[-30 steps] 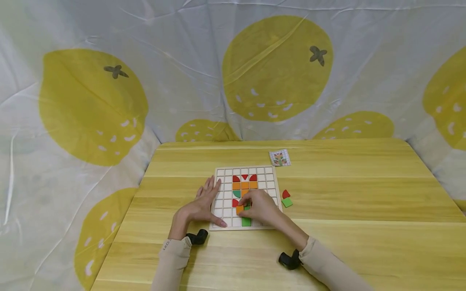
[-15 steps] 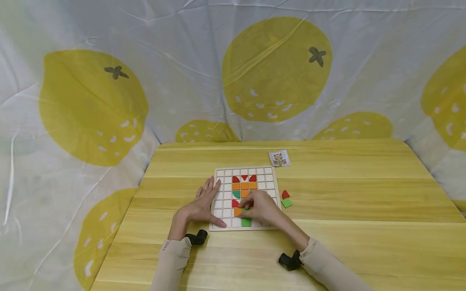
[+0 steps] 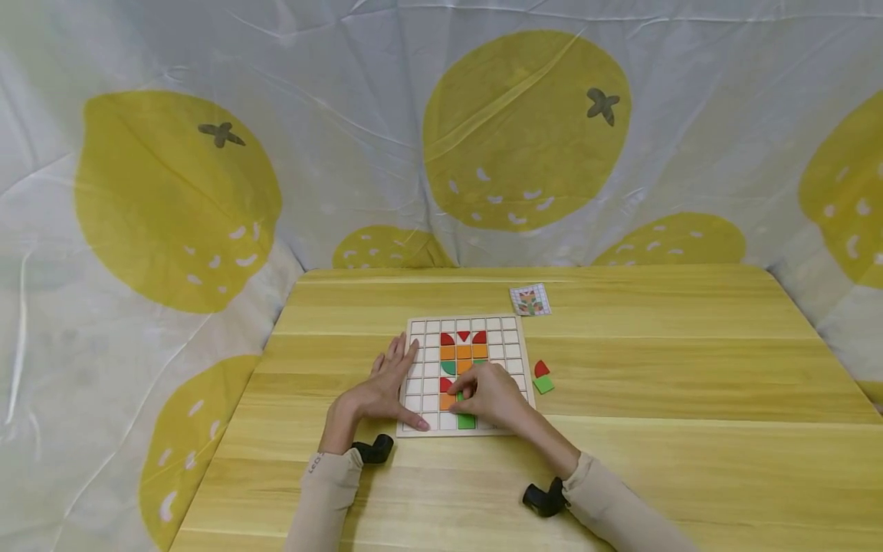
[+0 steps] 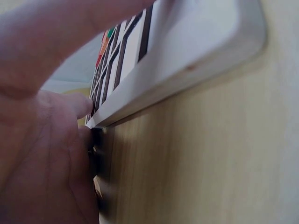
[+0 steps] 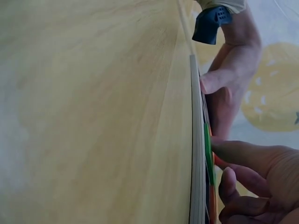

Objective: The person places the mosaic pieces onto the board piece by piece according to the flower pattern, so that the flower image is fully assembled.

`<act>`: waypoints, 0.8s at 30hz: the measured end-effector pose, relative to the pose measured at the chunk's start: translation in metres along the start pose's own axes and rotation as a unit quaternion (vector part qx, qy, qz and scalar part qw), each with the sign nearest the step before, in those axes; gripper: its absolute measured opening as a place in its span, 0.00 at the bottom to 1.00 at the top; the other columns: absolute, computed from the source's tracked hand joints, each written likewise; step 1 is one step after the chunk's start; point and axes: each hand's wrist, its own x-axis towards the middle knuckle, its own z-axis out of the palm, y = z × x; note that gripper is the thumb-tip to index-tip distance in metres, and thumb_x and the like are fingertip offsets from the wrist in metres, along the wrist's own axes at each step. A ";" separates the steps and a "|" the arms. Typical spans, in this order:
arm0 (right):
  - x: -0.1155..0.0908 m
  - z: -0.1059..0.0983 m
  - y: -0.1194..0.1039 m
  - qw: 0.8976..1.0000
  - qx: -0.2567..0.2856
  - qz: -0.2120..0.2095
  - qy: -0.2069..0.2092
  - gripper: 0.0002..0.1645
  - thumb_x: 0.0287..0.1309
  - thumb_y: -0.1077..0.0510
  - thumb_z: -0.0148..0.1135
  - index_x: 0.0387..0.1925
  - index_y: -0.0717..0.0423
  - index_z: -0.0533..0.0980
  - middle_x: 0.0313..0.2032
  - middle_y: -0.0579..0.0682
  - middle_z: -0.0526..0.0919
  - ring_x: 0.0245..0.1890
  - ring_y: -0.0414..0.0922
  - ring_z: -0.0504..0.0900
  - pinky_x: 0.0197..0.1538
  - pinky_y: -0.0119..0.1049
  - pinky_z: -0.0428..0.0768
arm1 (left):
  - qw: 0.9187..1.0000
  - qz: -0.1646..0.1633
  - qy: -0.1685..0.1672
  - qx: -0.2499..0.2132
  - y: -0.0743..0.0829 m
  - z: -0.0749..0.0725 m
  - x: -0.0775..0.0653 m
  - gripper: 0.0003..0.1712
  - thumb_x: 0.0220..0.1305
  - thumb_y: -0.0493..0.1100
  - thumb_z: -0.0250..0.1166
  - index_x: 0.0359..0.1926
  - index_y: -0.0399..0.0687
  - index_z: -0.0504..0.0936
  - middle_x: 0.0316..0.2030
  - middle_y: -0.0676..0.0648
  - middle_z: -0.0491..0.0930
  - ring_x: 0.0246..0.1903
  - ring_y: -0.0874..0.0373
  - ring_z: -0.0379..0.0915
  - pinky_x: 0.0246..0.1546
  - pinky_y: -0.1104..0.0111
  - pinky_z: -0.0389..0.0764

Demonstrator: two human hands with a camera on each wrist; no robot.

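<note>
A square wooden grid board [image 3: 418, 402] lies on the table, partly filled with flat coloured tiles. My left hand [image 3: 375, 395] steadies its left side, fingers spread along the edge and thumb on the near left corner area. Over the lower middle of the board, my right hand [image 3: 493, 395] has thumb and index fingertips at the edges of an orange square tile [image 3: 445, 402], which lies in a cell below a red quarter-round tile [image 3: 445, 384]. A green square tile [image 3: 466, 422] sits in the bottom row. The right hand hides part of the pattern; its fingers show bent in the right wrist view.
Right of the board lie a loose red quarter-round tile [image 3: 541, 368] and a loose green square tile [image 3: 544, 384]. A small pattern card [image 3: 530, 300] rests beyond the board's far right corner. A lemon-printed cloth [image 3: 372, 153] hangs behind the table.
The orange square, tilted in the right fingers a second ago, now lies flat in its cell. The right fingertips have shifted slightly left with it. The left hand has stayed put.
</note>
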 end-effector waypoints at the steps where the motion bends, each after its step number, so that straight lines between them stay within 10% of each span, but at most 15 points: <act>1: 0.000 0.000 -0.001 1.000 -0.001 0.000 -0.001 0.09 0.48 0.62 0.82 0.33 0.54 0.90 0.19 0.41 0.79 0.22 0.37 0.74 0.25 0.26 0.68 | 1.000 -0.002 0.000 0.000 0.000 0.000 0.000 0.84 0.44 0.62 0.84 0.83 0.42 0.32 0.82 0.37 0.19 0.82 0.41 0.15 0.82 0.41 0.30; 9: -0.003 -0.014 0.002 0.999 -0.007 -0.024 -0.036 0.11 0.56 0.57 0.78 0.41 0.53 0.90 0.20 0.41 0.78 0.21 0.34 0.71 0.26 0.25 0.68 | 1.000 -0.002 -0.003 0.000 -0.001 0.001 -0.001 0.84 0.44 0.62 0.84 0.83 0.42 0.32 0.81 0.37 0.19 0.82 0.41 0.15 0.82 0.41 0.30; 24: -0.026 -0.120 0.068 0.998 0.012 0.015 -0.054 0.12 0.59 0.61 0.74 0.46 0.58 0.87 0.38 0.52 0.87 0.24 0.40 0.71 0.27 0.27 0.70 | 1.000 0.002 0.001 -0.006 0.000 -0.001 -0.001 0.85 0.43 0.61 0.85 0.83 0.42 0.32 0.82 0.37 0.19 0.82 0.41 0.15 0.82 0.42 0.30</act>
